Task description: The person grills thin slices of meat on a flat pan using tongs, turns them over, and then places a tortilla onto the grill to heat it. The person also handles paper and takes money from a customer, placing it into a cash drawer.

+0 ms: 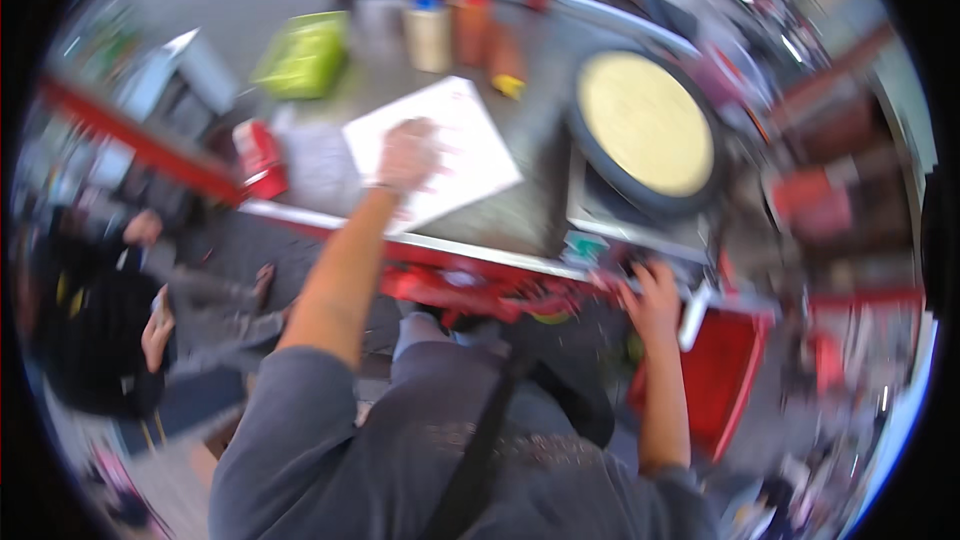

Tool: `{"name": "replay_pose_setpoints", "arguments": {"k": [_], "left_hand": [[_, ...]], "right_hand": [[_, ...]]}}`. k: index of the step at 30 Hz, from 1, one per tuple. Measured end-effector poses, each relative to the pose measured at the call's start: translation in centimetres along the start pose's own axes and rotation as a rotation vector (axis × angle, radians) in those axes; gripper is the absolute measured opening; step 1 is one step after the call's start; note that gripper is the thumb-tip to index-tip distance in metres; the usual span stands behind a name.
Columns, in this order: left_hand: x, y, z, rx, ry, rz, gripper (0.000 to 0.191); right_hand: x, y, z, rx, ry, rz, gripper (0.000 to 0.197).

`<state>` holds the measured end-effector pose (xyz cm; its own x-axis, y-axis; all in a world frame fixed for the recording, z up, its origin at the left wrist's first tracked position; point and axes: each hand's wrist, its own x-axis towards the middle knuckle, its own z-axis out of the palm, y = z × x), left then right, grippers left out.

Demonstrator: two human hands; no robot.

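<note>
My left hand point(409, 154) lies over a white sheet of paper point(472, 154) with reddish marks, on a metal counter point(517, 210). The hand is blurred, and whether its fingers grip the sheet is hidden. At the counter's front edge, my right hand point(651, 300) is at the front of a stove point(637, 229), fingers spread and partly bent. Whether it touches a control there is unclear. On the stove sits a round dark pan point(592, 157) filled with a pale yellow, flat layer of batter or crepe point(646, 122).
Behind the paper stand a green packet point(306, 56), a cream bottle with a blue cap point(429, 36) and orange-red sauce bottles point(474, 26). A red-and-white pack point(260, 159) lies left. A red bin point(712, 382) hangs at right. A person in black point(97, 315) is at left holding a phone.
</note>
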<state>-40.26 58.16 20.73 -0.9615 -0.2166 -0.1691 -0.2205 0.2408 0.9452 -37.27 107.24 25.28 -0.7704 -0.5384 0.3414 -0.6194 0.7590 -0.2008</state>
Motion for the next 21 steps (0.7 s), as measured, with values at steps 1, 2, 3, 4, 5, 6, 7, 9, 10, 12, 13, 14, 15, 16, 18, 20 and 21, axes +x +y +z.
{"name": "replay_pose_setpoints", "arguments": {"k": [1, 2, 3, 4, 5, 6, 7, 9, 10, 12, 13, 14, 15, 16, 18, 20, 21], "left_hand": [[1.7, -4.4, -1.4, 0.806, 0.158, 0.383, 0.040], [2.6, -8.3, -1.6, 0.975, 0.335, 0.470, 0.052], [3.4, -8.8, -0.8, 1.055, 0.303, 0.416, 0.056], [3.9, -7.0, 0.4, 1.057, 0.224, 0.364, 0.055], [4.4, -8.3, 0.0, 1.043, 0.267, 0.436, 0.056], [4.6, -7.7, 0.4, 1.049, 0.242, 0.418, 0.056], [4.7, -7.2, 0.7, 1.054, 0.224, 0.394, 0.057], [4.5, -6.8, 1.0, 1.035, 0.254, 0.431, 0.054], [4.0, -7.0, 0.9, 1.013, 0.275, 0.461, 0.052], [3.7, -7.1, 0.9, 1.026, 0.279, 0.434, 0.052], [3.6, -7.1, 0.7, 1.038, 0.270, 0.420, 0.053], [3.6, -7.1, 0.7, 1.051, 0.289, 0.399, 0.053], [3.7, -6.8, 0.9, 1.041, 0.267, 0.404, 0.053], [3.8, -6.8, 1.0, 1.026, 0.243, 0.411, 0.054], [3.7, -7.0, 0.2, 1.019, 0.255, 0.410, 0.055], [3.4, -7.4, 0.1, 0.998, 0.258, 0.415, 0.055], [3.3, -7.1, 0.1, 1.003, 0.260, 0.406, 0.055]], "right_hand": [[0.7, 0.5, -0.3, -0.044, 0.046, -0.155, 0.044], [1.0, 0.8, -0.3, -0.070, 0.041, -0.166, 0.042], [0.3, 1.4, -0.1, -0.090, 0.036, -0.169, 0.040], [-0.7, 2.3, 0.3, -0.078, 0.024, -0.074, 0.038], [-0.8, 2.5, 0.6, -0.043, 0.022, -0.023, 0.037], [-1.0, 2.4, 0.8, -0.035, 0.044, 0.002, 0.038], [-1.2, 2.3, 0.6, -0.035, 0.053, 0.003, 0.038], [-1.6, 1.5, 0.1, 0.058, 0.082, 0.101, 0.040], [-1.5, 0.8, -0.4, 0.062, 0.077, 0.118, 0.041], [-1.7, 0.5, -0.7, 0.064, 0.055, 0.131, 0.041], [-1.8, 0.5, -0.7, 0.059, 0.036, 0.161, 0.041], [-1.7, 0.5, -0.8, 0.063, 0.043, 0.147, 0.038], [-2.0, 0.9, -0.5, 0.062, 0.044, 0.158, 0.036], [-2.2, 1.3, 0.0, 0.086, 0.031, 0.170, 0.035], [-1.7, 1.6, 0.7, 0.101, 0.023, 0.156, 0.032], [-1.5, 0.9, 0.3, 0.126, 0.016, 0.189, 0.031], [-1.5, 0.4, 0.0, 0.144, 0.020, 0.230, 0.031]]}}
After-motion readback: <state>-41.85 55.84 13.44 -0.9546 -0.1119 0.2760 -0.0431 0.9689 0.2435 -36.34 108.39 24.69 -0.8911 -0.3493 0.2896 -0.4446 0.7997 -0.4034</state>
